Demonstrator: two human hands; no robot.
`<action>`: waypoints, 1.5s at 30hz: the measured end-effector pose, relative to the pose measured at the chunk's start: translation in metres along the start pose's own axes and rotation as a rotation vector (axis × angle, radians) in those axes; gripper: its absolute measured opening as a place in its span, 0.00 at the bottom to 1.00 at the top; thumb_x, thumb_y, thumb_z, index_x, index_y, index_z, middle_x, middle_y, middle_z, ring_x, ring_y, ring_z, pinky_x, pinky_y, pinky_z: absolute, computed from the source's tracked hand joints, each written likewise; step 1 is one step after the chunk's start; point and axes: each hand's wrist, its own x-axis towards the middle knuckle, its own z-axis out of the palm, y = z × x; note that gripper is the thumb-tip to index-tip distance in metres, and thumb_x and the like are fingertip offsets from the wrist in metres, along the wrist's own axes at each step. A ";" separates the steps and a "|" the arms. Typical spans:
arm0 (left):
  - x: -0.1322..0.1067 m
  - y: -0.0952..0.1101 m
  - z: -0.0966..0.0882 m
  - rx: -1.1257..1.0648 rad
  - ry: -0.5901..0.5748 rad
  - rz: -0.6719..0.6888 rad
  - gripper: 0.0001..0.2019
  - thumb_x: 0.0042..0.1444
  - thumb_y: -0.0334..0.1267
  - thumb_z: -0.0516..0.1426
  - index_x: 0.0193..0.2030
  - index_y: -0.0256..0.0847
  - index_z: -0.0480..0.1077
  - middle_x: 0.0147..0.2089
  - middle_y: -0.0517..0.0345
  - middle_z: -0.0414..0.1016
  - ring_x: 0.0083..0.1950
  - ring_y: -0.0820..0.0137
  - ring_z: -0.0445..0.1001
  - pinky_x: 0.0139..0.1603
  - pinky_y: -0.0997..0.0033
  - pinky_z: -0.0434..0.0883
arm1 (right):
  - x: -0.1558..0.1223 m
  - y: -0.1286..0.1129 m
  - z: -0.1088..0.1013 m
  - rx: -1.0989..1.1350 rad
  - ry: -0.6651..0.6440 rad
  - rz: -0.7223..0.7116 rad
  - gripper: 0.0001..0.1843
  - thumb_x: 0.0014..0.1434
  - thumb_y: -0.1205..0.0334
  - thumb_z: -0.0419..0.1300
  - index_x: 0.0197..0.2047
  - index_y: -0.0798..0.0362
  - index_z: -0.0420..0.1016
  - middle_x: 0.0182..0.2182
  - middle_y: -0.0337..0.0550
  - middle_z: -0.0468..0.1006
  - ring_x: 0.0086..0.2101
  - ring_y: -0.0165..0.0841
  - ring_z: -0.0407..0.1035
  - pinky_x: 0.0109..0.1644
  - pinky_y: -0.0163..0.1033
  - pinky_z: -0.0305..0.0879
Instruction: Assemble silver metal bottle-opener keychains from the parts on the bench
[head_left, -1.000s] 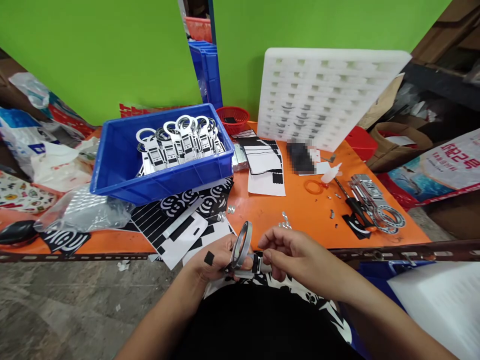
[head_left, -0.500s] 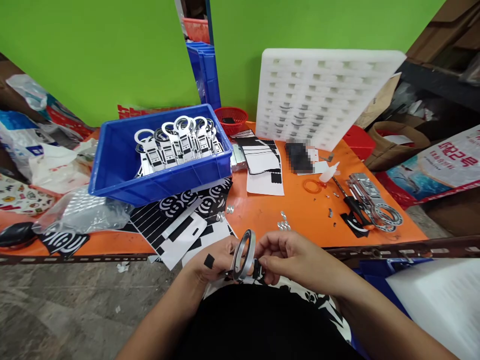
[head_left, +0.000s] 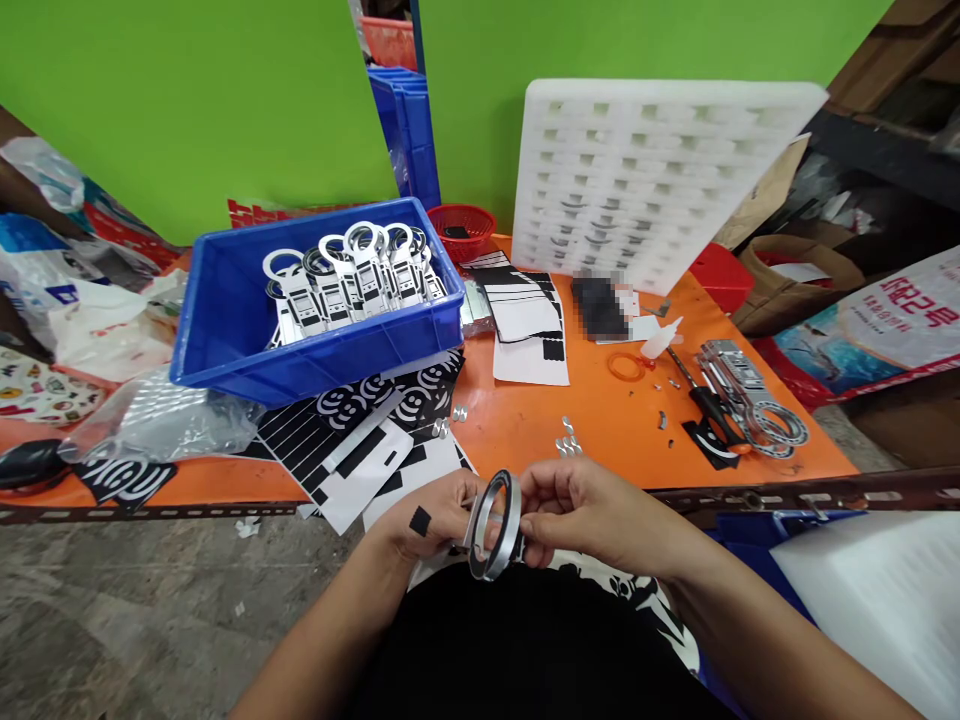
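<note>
Both my hands hold a silver metal ring holder [head_left: 495, 525] just above my lap, at the near edge of the orange table [head_left: 540, 425]. My left hand [head_left: 431, 520] grips it from the left, with a small black sticker on the back of the hand. From the right, my right hand [head_left: 581, 510] pinches its other side with curled fingers. The ring faces the camera. Behind my left hand lie black-and-white sticker sheets [head_left: 375, 435]. A few small silver clips [head_left: 568, 440] rest on the table just beyond my right hand.
A blue bin [head_left: 240, 320] of finished ring holders stands at the back left. A white foam tray [head_left: 637, 180] leans against the green wall. More sticker sheets [head_left: 525, 325], a screwdriver [head_left: 705, 400] and metal holders [head_left: 750, 400] lie to the right. Plastic bags [head_left: 150, 420] crowd the left.
The ring holder has turned from edge-on to facing the camera and dropped slightly towards my lap. Both hands stayed closed on it, the right one shifting closer in.
</note>
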 end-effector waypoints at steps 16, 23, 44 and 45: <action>0.002 -0.004 -0.004 -0.010 -0.002 -0.010 0.19 0.38 0.51 0.66 0.23 0.35 0.70 0.18 0.62 0.62 0.20 0.77 0.57 0.21 0.74 0.52 | 0.000 0.007 0.002 0.026 0.009 -0.055 0.10 0.53 0.62 0.65 0.37 0.56 0.72 0.30 0.40 0.76 0.29 0.28 0.69 0.37 0.36 0.64; 0.003 -0.003 -0.001 -0.021 0.058 -0.015 0.21 0.36 0.51 0.67 0.21 0.36 0.66 0.17 0.63 0.61 0.18 0.79 0.55 0.20 0.75 0.50 | -0.001 0.011 0.006 -0.046 0.065 -0.068 0.12 0.51 0.63 0.66 0.39 0.55 0.72 0.27 0.36 0.72 0.27 0.25 0.63 0.32 0.33 0.59; 0.020 -0.017 0.024 -0.127 0.424 0.262 0.15 0.56 0.50 0.61 0.33 0.39 0.68 0.29 0.64 0.64 0.29 0.76 0.60 0.31 0.76 0.60 | 0.009 0.026 0.002 -0.040 0.418 -0.234 0.24 0.52 0.41 0.64 0.40 0.53 0.74 0.33 0.42 0.76 0.34 0.34 0.70 0.36 0.38 0.65; 0.019 -0.016 0.025 -0.114 0.415 0.262 0.15 0.57 0.50 0.60 0.34 0.39 0.69 0.31 0.62 0.66 0.31 0.74 0.62 0.33 0.75 0.62 | 0.010 0.025 0.001 -0.036 0.424 -0.232 0.24 0.52 0.40 0.64 0.39 0.53 0.74 0.31 0.41 0.75 0.32 0.33 0.70 0.35 0.37 0.64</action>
